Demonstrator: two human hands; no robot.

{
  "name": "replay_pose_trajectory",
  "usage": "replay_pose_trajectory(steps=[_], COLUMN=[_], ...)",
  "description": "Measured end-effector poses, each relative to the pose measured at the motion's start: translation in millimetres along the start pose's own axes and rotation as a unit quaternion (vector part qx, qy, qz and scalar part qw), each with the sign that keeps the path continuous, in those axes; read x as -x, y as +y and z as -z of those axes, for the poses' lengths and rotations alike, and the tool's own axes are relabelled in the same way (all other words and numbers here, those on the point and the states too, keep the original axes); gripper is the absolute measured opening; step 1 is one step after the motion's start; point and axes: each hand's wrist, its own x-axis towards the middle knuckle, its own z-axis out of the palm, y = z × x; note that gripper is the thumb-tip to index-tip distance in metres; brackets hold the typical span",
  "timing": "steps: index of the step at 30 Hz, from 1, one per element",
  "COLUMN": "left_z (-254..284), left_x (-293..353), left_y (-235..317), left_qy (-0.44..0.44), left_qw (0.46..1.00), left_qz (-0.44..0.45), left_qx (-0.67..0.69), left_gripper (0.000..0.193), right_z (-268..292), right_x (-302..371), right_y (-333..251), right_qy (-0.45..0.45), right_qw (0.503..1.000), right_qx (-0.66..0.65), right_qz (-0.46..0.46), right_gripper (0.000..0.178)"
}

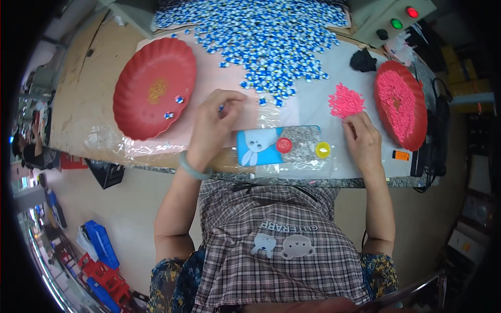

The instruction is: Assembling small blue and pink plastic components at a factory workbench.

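My left hand hovers right of the large red scalloped dish, its fingers curled in. A bit of blue shows between them, looking like one of the small blue-and-white pieces heaped at the back. My right hand has its fingertips drawn together at the near edge of a small pile of bright pink pieces. What its fingertips hold, if anything, is too small to make out. Between my hands lies a flat blue-edged rectangle with a cartoon rabbit. A red round disc and a yellow round disc rest on it.
The red dish on the left holds two blue-and-white pieces. A second red dish on the right is filled with pink pieces. Nearby are a black crumpled thing, an orange-and-black item and a machine panel with lit buttons.
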Motion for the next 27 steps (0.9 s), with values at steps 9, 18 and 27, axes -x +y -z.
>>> replay_pose_trajectory(steps=[9, 18, 27], left_z=[-20.0, -28.5, -9.0], left_x=[-26.8, -37.0, -16.5], left_y=[7.4, 5.3, 24.5], left_qy=[-0.065, -0.073, -0.127], left_qw=[0.977, 0.965, 0.988], left_qz=[-0.138, -0.152, 0.037], left_qx=[-0.148, -0.200, 0.082], left_gripper=[0.020, 0.013, 0.021], right_z=[15.0, 11.5, 7.6], right_x=[-7.7, -5.3, -3.2], right_y=[-0.6, 2.9, 0.9], right_qy=[-0.080, -0.046, -0.071], right_qw=[0.993, 0.997, 0.994], right_qx=[-0.074, -0.069, -0.073], right_qz=[-0.050, 0.003, 0.050], right_gripper=[0.011, 0.015, 0.013])
